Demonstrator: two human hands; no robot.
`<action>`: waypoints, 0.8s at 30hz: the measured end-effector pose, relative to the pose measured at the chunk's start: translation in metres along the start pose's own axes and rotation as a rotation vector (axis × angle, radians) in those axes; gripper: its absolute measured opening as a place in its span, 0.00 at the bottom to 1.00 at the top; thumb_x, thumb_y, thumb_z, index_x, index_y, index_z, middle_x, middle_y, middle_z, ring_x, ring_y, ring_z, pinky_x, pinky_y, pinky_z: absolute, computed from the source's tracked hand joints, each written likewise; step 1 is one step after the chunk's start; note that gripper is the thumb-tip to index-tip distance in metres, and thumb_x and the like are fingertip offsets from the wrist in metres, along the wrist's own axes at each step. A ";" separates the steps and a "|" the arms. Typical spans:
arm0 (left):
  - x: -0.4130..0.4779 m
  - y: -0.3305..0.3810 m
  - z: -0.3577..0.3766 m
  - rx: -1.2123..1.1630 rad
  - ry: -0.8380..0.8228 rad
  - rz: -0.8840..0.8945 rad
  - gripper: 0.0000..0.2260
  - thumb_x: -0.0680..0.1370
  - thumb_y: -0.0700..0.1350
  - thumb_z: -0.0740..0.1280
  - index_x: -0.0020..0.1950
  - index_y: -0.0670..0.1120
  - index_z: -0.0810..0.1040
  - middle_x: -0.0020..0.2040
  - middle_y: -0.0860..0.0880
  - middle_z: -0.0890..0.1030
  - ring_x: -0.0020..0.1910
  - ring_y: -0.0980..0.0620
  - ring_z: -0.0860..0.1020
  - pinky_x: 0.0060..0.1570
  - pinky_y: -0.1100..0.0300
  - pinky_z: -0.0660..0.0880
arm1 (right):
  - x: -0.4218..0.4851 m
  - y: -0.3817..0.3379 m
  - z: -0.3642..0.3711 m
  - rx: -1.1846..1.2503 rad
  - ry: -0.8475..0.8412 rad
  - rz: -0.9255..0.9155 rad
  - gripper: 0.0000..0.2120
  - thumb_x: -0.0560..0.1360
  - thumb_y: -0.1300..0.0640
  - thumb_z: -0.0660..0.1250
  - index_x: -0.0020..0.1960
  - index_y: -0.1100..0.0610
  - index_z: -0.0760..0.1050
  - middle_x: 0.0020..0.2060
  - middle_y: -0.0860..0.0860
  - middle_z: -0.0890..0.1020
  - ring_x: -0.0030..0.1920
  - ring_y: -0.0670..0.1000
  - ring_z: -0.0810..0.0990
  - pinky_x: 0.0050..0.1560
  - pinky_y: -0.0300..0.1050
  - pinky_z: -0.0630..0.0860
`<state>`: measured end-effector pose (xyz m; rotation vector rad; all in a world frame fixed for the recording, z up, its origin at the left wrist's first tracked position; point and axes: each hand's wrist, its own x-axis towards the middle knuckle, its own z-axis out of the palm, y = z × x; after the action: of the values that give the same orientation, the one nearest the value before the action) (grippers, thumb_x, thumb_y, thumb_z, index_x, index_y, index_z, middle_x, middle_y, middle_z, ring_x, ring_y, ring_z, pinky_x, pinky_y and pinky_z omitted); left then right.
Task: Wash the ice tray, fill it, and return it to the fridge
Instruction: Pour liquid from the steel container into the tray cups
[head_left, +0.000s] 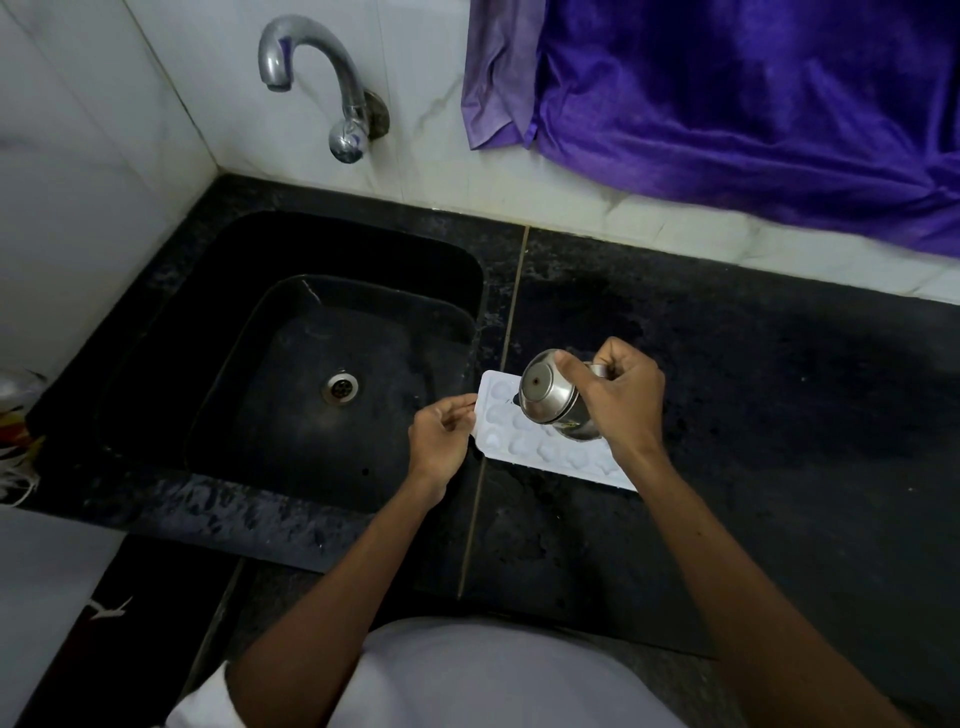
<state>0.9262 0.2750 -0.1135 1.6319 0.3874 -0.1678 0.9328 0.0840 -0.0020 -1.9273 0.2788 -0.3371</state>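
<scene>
A: Where does the tray (540, 449) lie from the fingers?
B: It's flat on the counter (753, 415), just right of the sink (291, 338). The left hand (441, 436) pinches its left end, with the fingers (460, 404) curled onto the rim. That end sits at the fingertips, and the rest runs away from them to the right and toward the body.
A: So the long axis?
B: It slants from the left fingers down and to the right, under the right hand (618, 400). The other end shows just past the right wrist.
A: And the right fingers?
B: They're wrapped round a steel cup (543, 395), thumb across its side. The cup is tipped hard, with its base toward the camera and its mouth down over the tray's middle cells, right below those fingers.
A: Is water coming out?
B: I can't tell. No stream shows, and the cells are too pale to read as full or dry.
A: What does the next move turn on?
B: That axis, I'd say. Filling looks to be under way, so the cup should travel along the slant, toward the left fingers or out to the other end. The left hand is well placed to steady the tray. If the cup drifts off the line, water will likely land on the counter.
</scene>
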 end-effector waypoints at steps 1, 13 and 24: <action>0.000 0.000 0.000 -0.001 0.000 -0.003 0.10 0.80 0.35 0.69 0.56 0.48 0.85 0.51 0.51 0.87 0.52 0.55 0.85 0.59 0.53 0.81 | 0.000 0.000 -0.001 0.011 0.000 0.016 0.24 0.71 0.55 0.78 0.30 0.54 0.62 0.26 0.47 0.67 0.29 0.45 0.65 0.33 0.40 0.66; -0.002 0.003 -0.001 0.007 -0.003 0.002 0.10 0.80 0.35 0.68 0.57 0.47 0.85 0.51 0.53 0.87 0.52 0.56 0.85 0.60 0.54 0.81 | -0.012 0.013 -0.017 0.126 0.050 0.169 0.24 0.72 0.57 0.76 0.30 0.54 0.62 0.26 0.47 0.64 0.29 0.44 0.62 0.33 0.40 0.65; -0.002 0.003 -0.001 0.010 -0.006 0.003 0.10 0.80 0.35 0.69 0.56 0.48 0.85 0.50 0.54 0.87 0.52 0.58 0.85 0.58 0.58 0.81 | -0.025 0.015 -0.013 0.010 0.007 0.055 0.24 0.70 0.53 0.78 0.30 0.57 0.63 0.26 0.50 0.69 0.30 0.49 0.68 0.35 0.46 0.69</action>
<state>0.9250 0.2758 -0.1094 1.6416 0.3803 -0.1721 0.9040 0.0757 -0.0141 -1.9051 0.3334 -0.3084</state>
